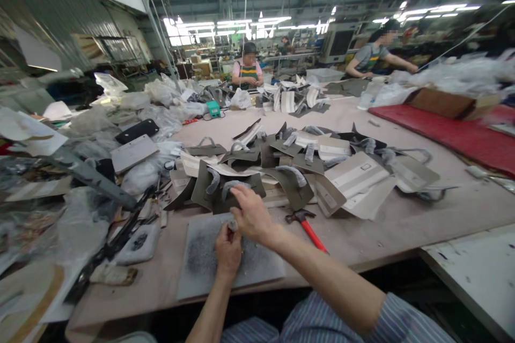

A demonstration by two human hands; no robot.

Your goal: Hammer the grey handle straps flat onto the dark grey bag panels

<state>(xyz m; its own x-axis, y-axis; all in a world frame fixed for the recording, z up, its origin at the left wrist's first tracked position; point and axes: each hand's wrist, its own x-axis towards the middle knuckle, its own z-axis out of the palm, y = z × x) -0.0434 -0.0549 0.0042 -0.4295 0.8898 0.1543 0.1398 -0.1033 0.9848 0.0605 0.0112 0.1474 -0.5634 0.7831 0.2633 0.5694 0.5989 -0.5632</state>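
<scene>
My left hand (pixel 227 249) rests on a grey scuffed work pad (pixel 209 257) with its fingers closed round a small metal piece (pixel 232 224). My right hand (pixel 250 213) comes in from the right and pinches the top of that same piece, just in front of an olive bag panel with a wrapped handle (pixel 225 190). A red-handled hammer (pixel 308 225) lies on the table a little to the right of my right wrist.
Many olive and cream bag panels (pixel 354 177) are heaped across the beige table (pixel 402 220). Plastic bags and clutter (pixel 80 182) fill the left side. A red mat (pixel 450 134) lies at the right. Two people work at the far end.
</scene>
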